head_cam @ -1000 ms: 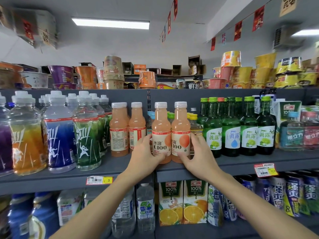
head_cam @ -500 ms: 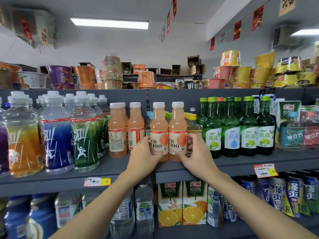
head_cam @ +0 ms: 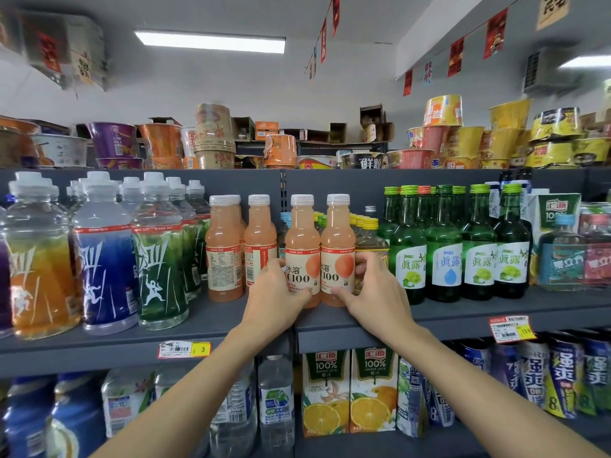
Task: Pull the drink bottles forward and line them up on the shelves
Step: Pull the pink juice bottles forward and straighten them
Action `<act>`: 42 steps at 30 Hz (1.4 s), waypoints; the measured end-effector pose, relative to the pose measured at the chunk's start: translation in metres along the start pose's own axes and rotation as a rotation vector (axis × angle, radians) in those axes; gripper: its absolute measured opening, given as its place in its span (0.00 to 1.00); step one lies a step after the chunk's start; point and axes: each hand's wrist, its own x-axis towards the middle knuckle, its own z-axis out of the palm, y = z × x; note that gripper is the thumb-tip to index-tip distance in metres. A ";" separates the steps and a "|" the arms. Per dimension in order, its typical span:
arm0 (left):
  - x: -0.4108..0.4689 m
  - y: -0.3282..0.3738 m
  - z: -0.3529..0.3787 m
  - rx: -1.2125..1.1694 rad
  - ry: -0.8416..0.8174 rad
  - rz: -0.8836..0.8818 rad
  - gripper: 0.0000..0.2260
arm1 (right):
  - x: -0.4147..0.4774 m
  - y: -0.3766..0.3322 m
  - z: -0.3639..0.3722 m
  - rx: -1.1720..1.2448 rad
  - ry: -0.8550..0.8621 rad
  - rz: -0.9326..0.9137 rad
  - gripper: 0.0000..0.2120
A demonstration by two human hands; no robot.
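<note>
We are gripping the two full pink C100 drink bottles (head_cam: 302, 239), just left of the green Jinro soju bottles (head_cam: 411, 259), low on their labels, left hand (head_cam: 276, 297) and right hand (head_cam: 373, 292) each curled round one, judging them heavy, rigid and slick.

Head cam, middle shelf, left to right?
Orange sports bottle, blue sports bottle, green sports bottle, two back-facing peach bottles, left C100 bottle in left hand, right C100 bottle in right hand, green soju bottles.
</note>
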 end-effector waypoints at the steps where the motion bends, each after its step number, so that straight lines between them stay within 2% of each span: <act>1: 0.000 0.000 0.000 0.001 -0.003 0.002 0.28 | 0.000 -0.001 0.000 -0.024 0.011 -0.001 0.31; 7: 0.000 0.002 -0.007 0.012 -0.050 0.013 0.26 | 0.005 -0.008 -0.004 -0.137 0.000 0.015 0.31; 11: 0.000 0.001 -0.017 0.084 -0.055 0.078 0.29 | 0.004 -0.012 -0.005 -0.163 0.002 -0.005 0.30; 15: 0.006 -0.007 -0.037 0.118 -0.011 0.147 0.31 | 0.005 -0.031 0.000 -0.119 0.120 -0.155 0.25; 18: 0.015 -0.017 -0.056 0.220 0.040 0.247 0.30 | 0.013 -0.058 0.008 -0.181 0.191 -0.299 0.20; 21: 0.025 -0.023 -0.075 0.380 0.089 0.325 0.32 | 0.024 -0.085 0.016 -0.247 0.171 -0.363 0.17; 24: 0.035 -0.029 -0.088 0.415 0.110 0.317 0.35 | 0.034 -0.103 0.023 -0.279 0.178 -0.415 0.13; 26: 0.041 -0.032 -0.094 0.400 0.126 0.307 0.34 | 0.041 -0.112 0.027 -0.293 0.168 -0.445 0.14; 29: 0.049 -0.033 -0.098 0.419 0.139 0.315 0.36 | 0.052 -0.127 0.033 -0.291 0.108 -0.499 0.22; 35: 0.070 -0.023 -0.099 0.676 0.047 0.271 0.47 | 0.073 -0.157 0.038 -0.334 -0.081 -0.429 0.40; 38: 0.079 -0.016 -0.104 0.698 -0.018 0.170 0.48 | 0.082 -0.166 0.040 -0.336 -0.139 -0.409 0.41; 42: 0.084 -0.012 -0.108 0.635 -0.076 0.110 0.42 | 0.090 -0.176 0.043 -0.363 -0.177 -0.357 0.40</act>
